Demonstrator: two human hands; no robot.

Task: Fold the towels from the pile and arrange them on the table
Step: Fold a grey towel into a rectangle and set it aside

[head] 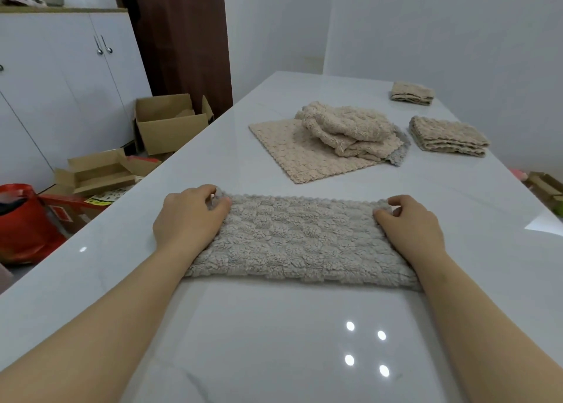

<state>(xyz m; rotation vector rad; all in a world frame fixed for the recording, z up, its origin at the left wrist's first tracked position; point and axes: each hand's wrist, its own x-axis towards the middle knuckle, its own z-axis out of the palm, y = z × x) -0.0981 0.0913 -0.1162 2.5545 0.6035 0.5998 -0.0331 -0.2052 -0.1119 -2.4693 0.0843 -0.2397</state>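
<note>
The left hand (pixel 190 217) and the right hand (pixel 411 223) each pinch, with curled fingers, a far corner of the grey fluffy towel (pixel 301 238) lying flat on the glossy white tabletop (pixel 274 326), probably to keep its edges aligned for the next fold.

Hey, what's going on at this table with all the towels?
A person is folding towels. The left hand and right hand each pinch a far corner of a grey towel, which lies folded into a strip on the white table. Farther back sits a loose pile of beige towels. To its right, a near folded stack and a far folded stack are already set out.
</note>
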